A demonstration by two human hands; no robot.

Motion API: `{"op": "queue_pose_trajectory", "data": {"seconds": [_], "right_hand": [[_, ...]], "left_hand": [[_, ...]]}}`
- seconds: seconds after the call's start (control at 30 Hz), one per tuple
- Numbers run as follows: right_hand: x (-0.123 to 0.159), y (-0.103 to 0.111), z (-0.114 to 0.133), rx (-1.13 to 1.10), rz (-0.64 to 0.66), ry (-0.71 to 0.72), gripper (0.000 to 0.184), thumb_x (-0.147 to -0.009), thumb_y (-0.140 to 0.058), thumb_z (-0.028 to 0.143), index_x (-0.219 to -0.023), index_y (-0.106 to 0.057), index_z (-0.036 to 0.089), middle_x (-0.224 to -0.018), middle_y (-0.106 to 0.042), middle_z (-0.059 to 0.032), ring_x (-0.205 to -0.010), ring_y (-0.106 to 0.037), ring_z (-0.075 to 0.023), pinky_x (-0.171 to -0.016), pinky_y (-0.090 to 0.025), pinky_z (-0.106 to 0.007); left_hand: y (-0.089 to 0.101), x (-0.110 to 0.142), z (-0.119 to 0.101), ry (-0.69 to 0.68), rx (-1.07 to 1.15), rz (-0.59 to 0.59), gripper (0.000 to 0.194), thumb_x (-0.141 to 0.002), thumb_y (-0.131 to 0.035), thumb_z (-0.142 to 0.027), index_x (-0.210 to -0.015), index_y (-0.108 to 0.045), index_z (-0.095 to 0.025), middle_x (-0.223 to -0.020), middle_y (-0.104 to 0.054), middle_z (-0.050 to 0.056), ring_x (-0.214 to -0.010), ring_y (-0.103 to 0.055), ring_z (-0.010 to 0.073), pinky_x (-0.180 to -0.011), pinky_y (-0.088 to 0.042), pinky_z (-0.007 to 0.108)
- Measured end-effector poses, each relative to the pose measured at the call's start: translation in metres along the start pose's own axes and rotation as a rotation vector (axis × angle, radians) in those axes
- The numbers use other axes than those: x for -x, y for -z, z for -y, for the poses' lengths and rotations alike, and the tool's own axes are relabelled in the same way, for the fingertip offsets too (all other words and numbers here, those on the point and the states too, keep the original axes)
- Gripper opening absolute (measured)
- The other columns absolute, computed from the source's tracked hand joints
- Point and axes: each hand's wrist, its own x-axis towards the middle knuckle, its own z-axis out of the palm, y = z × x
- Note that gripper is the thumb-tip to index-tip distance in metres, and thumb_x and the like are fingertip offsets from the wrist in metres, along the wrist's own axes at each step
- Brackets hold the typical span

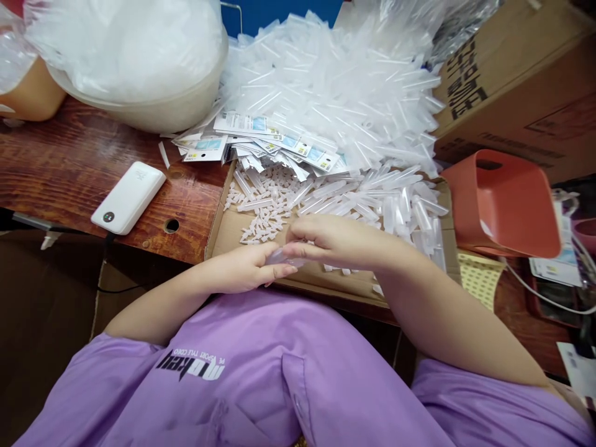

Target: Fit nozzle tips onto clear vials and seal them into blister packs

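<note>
— Right, head view: what are my hands doing?

— Left hand (242, 270) and right hand (333, 242) meet at the near edge of the cardboard tray (233, 226). Both pinch one small clear plastic tube (282, 256) between them, fingers narrow around it, held close to the body so the work sits right under the camera.

— And the stock?

— Small white caps (267, 208) lie scattered in the tray just beyond my fingertips, within easy reach. Loose tubes (395, 198) lie beside them, spilling from the big heap of tubes (335, 81) behind. Printed label cards (279, 146) fan out between heap and tray.

— Containers?

— A plastic basin (153, 108) holds a clear bag. The red bin (505, 202) lies tipped; I can't tell its contents. A white power bank (128, 197) rests on the wooden table (69, 161).
</note>
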Motion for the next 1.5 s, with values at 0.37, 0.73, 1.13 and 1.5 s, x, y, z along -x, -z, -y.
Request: {"op": "queue_pose_trajectory", "data": {"seconds": [0.37,0.73,1.13,1.5], "right_hand": [[0.000,0.004,-0.008,-0.026,0.037,-0.023,0.051,-0.097,-0.031,0.053,-0.086,-0.064,0.016,-0.083,-0.066,-0.0077,-0.072,-0.057,-0.0168,-0.067,-0.038,-0.029],[-0.006,0.005,-0.012,-0.019,0.096,-0.011,0.043,-0.097,-0.033,0.045,-0.090,-0.063,0.015,-0.087,-0.067,-0.0091,-0.075,-0.057,-0.0177,-0.071,-0.041,-0.030],[-0.011,0.000,-0.019,-0.137,0.184,0.114,0.045,-0.096,-0.033,0.046,-0.080,-0.061,0.015,-0.075,-0.061,-0.0055,-0.067,-0.054,-0.0147,-0.067,-0.042,-0.029],[-0.076,-0.002,-0.019,0.397,-0.418,-0.431,0.031,-0.092,-0.038,0.020,-0.103,-0.065,0.010,-0.104,-0.067,-0.0197,-0.096,-0.064,-0.0303,-0.073,-0.045,-0.035]], "left_hand": [[0.007,-0.010,0.001,-0.052,-0.100,0.046,0.040,-0.090,-0.053,-0.055,-0.104,-0.061,-0.018,-0.066,-0.057,-0.002,-0.062,-0.054,0.0155,-0.061,-0.040,0.026],[0.002,-0.013,-0.005,0.047,-0.052,0.029,0.033,-0.092,-0.049,-0.051,-0.092,-0.055,-0.019,-0.060,-0.049,-0.005,-0.054,-0.045,0.0124,-0.058,-0.036,0.026],[-0.006,-0.011,-0.003,-0.024,-0.054,-0.008,0.030,-0.091,-0.053,-0.048,-0.093,-0.059,-0.019,-0.065,-0.056,-0.002,-0.062,-0.054,0.0160,-0.064,-0.041,0.028],[-0.002,0.000,0.017,0.028,0.856,-0.302,0.042,-0.072,-0.081,-0.041,-0.095,-0.057,-0.015,-0.086,-0.072,0.004,-0.063,-0.067,0.0122,-0.057,-0.053,0.022]]}}
